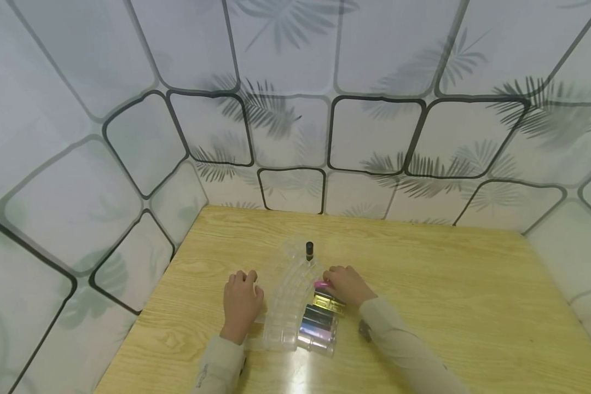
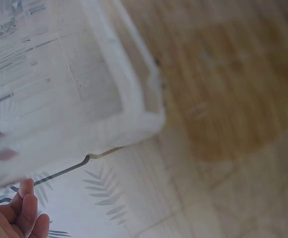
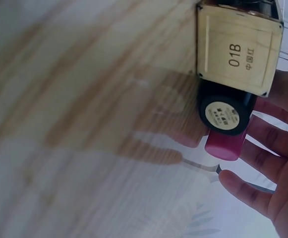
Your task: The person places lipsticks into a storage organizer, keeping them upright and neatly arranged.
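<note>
A clear, curved, stepped plastic lipstick organizer [image 1: 282, 314] lies at the middle of the table. My left hand [image 1: 243, 301] holds its left edge; the left wrist view shows the rim [image 2: 134, 94] close up, with curled fingers [image 2: 27, 213] beside the plastic. A black lipstick [image 1: 310, 250] stands upright in the organizer's back right end. My right hand [image 1: 347, 285] has its fingers around a pink lipstick tube [image 3: 225, 145] at the far end of a row. Right beside that tube are a black round tube [image 3: 223, 114] and a gold square-based lipstick [image 3: 238, 49] marked 01B.
Nearer the table's front, the row goes on with dark tubes [image 1: 318, 314], a blue-purple one [image 1: 316, 331] and a pale shiny one [image 1: 317, 345], close along the organizer's right side. Patterned wall covering [image 1: 295, 137] stands behind the wood-grain table [image 1: 448, 284] and at its sides.
</note>
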Tool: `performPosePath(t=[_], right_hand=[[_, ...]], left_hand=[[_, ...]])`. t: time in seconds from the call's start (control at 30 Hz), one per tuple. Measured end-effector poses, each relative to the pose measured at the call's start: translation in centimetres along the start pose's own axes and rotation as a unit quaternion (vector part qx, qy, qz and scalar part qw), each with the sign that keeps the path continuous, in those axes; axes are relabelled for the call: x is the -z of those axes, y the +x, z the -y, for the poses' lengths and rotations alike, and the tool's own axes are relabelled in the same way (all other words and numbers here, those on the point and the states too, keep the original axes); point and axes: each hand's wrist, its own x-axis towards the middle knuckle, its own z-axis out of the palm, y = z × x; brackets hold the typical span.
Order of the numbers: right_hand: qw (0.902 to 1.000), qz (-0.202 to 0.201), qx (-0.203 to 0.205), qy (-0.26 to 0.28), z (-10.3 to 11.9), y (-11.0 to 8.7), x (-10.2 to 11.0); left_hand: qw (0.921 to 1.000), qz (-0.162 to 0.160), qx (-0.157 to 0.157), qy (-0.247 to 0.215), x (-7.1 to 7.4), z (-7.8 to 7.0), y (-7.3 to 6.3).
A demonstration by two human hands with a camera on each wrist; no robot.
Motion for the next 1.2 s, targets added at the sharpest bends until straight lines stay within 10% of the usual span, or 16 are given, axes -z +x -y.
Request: performPosePath(t=[1.2], right_hand=[[0.9997,0.018,-0.007,-0.015,-0.12,0.40,-0.09]], left_hand=[[0.9999,0.007,0.008,-0.007,0.09,-0.06,0.02]])
